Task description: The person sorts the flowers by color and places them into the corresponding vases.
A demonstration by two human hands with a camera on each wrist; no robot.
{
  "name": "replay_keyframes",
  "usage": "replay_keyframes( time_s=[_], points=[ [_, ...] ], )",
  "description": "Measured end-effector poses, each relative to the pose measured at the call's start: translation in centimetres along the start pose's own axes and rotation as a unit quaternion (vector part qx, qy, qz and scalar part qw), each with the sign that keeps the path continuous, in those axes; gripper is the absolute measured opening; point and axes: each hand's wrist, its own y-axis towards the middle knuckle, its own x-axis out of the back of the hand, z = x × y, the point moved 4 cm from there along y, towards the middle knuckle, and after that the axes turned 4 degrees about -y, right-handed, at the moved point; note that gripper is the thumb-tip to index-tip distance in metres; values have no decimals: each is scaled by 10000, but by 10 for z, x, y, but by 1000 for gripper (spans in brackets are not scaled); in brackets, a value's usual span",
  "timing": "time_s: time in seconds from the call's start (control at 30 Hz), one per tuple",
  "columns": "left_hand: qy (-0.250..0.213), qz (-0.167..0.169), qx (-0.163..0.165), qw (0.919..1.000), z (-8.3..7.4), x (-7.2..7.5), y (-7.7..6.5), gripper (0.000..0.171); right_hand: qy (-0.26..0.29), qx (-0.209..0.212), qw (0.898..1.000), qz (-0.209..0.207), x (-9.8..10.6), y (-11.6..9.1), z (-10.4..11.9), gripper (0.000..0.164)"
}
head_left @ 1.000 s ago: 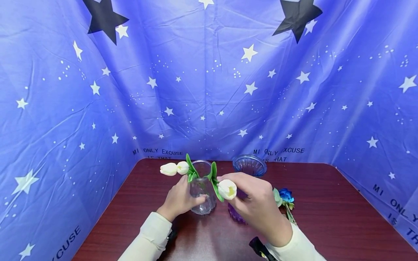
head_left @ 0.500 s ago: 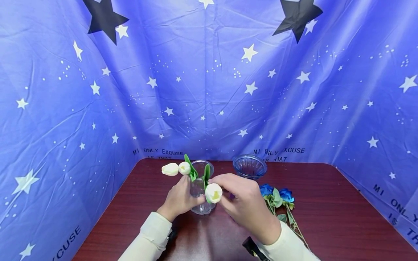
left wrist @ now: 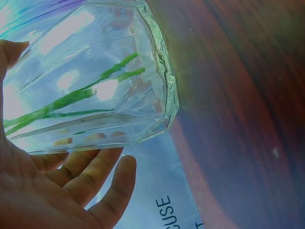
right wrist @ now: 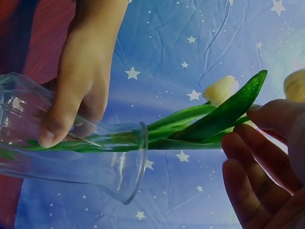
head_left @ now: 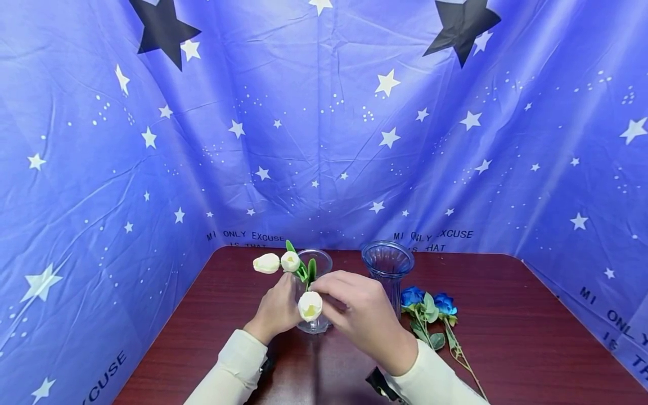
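My left hand (head_left: 275, 312) grips the side of a clear glass vase (left wrist: 119, 71), which stands upright on the table. Two white tulips (head_left: 266, 263) lean out of its mouth to the left, and green stems (left wrist: 71, 100) show through the glass. Over the vase, my right hand (head_left: 367, 318) pinches a third white tulip (head_left: 310, 305) by its stem just below the bloom. In the right wrist view a long green leaf (right wrist: 224, 112) lies by the fingertips, and stems run through the vase rim (right wrist: 144, 138). The bloom and right hand cover part of the vase in the head view.
A bluish ribbed glass vase (head_left: 387, 261) stands to the right, partly behind my right hand. Blue artificial roses (head_left: 444, 304) with leafy stems lie right of it on the dark red table (head_left: 217, 292). A blue star-printed cloth (head_left: 324, 140) surrounds the table's back and sides.
My right hand has moved left with its tulip, bringing the bloom in front of the clear vase. The blue vase and roses are more exposed. My left hand stays on the vase.
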Motion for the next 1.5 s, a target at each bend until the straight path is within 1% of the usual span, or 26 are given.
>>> replay_keyframes(
  time_s=[0.1, 0.23, 0.33, 0.43, 0.57, 0.63, 0.73, 0.9, 1.07, 1.3, 1.5],
  points=[
    [-4, -64, -176, 9998, 0, 1, 0, 45, -48, -85, 9999, 34, -3, 0, -1, 14],
    [-175, -124, -245, 9995, 0, 2, -1, 53, -70, -190, 9998, 72, -6, 1, -2, 13],
    [-431, -160, -163, 9988, 1, 2, -2, 61, -85, -261, 9996, 61, -9, 2, -3, 12],
    [-611, -126, 3, 9980, 2, 1, -3, 68, -123, -387, 9992, 50, -11, 4, -4, 10],
    [-757, -8, 287, 9967, 3, 0, -2, 73, -218, -598, 9979, 103, -15, 6, -6, 10],
    [-812, 36, 355, 9961, 3, 0, -2, 73, -324, -700, 9969, 150, -18, 7, -8, 12],
    [-891, 83, 368, 9953, 3, 0, -2, 74, -476, -808, 9954, 220, -22, 8, -12, 13],
    [-945, 133, 265, 9951, 2, 1, -2, 72, -591, -855, 9943, 252, -28, 9, -16, 11],
    [-922, 170, 159, 9955, 1, 1, -1, 71, -614, -932, 9934, 263, -34, 11, -19, 11],
    [-719, 233, 215, 9969, -1, 1, 1, 73, -677, -1047, 9917, 322, -41, 12, -21, 8],
    [-334, 129, 139, 9993, -1, -1, 2, 70, -554, -1078, 9919, 369, -46, 11, -19, 10]
  ],
)
